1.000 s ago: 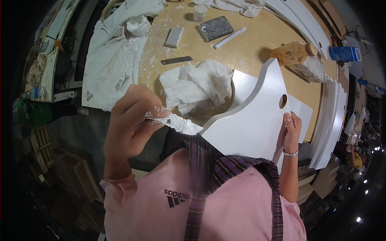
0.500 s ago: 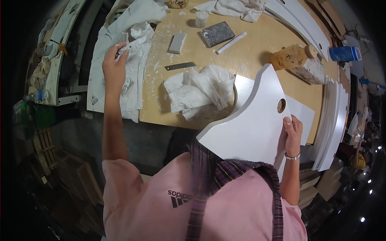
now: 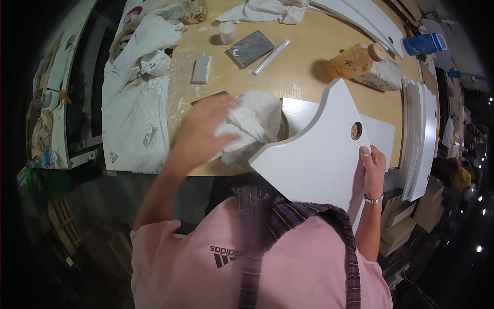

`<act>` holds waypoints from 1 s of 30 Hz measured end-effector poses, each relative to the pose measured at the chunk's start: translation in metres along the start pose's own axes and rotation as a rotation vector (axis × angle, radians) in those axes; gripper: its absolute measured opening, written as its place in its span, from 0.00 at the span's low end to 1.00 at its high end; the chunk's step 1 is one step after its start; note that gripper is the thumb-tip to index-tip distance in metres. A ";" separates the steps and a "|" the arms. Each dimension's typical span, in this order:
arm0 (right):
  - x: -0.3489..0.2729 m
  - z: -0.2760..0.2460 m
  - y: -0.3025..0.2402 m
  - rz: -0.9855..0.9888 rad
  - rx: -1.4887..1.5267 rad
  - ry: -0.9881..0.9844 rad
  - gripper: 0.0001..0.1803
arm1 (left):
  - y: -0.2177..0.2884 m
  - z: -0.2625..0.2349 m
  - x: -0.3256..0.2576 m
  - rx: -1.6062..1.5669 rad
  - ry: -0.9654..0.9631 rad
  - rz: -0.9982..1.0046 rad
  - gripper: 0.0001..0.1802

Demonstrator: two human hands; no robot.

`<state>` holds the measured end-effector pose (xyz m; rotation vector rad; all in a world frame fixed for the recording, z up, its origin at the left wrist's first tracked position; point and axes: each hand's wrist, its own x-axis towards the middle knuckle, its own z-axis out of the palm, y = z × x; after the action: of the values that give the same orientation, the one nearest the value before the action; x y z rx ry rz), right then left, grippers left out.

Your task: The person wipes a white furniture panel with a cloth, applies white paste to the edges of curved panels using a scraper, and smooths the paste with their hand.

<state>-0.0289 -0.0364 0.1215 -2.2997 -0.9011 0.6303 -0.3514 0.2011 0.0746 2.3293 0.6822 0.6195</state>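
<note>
Near right edge, blue canister (image 3: 425, 44).

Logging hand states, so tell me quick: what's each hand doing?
Left hand: blurred, on the white rag; grip cannot be told.
Right hand: holding the white panel.

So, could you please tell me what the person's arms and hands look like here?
Both forearms are bare, below short pink sleeves. The left hand is motion-blurred and shows nothing worn. The right hand is bare too, with a thin silver bracelet at the wrist. No gloves.
</note>
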 end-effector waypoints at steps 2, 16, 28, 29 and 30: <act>0.004 0.003 -0.002 0.011 -0.026 0.016 0.25 | 0.006 0.025 -0.006 0.178 -0.043 0.045 0.24; 0.005 0.002 -0.011 0.046 -0.252 0.054 0.33 | 0.047 -0.036 0.031 -0.258 0.025 -0.116 0.11; 0.004 0.007 -0.026 -0.070 -0.219 0.024 0.38 | 0.076 -0.029 0.061 -0.431 0.219 -0.110 0.13; 0.003 0.010 -0.031 -0.116 -0.211 0.022 0.38 | 0.085 -0.021 0.072 -0.424 0.229 -0.117 0.13; 0.001 0.010 -0.039 -0.134 -0.209 0.010 0.38 | 0.093 -0.015 0.085 -0.306 0.249 0.063 0.15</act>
<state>-0.0513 -0.0083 0.1401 -2.3959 -1.1534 0.4861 -0.2669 0.1961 0.1695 2.0147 0.5787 0.9823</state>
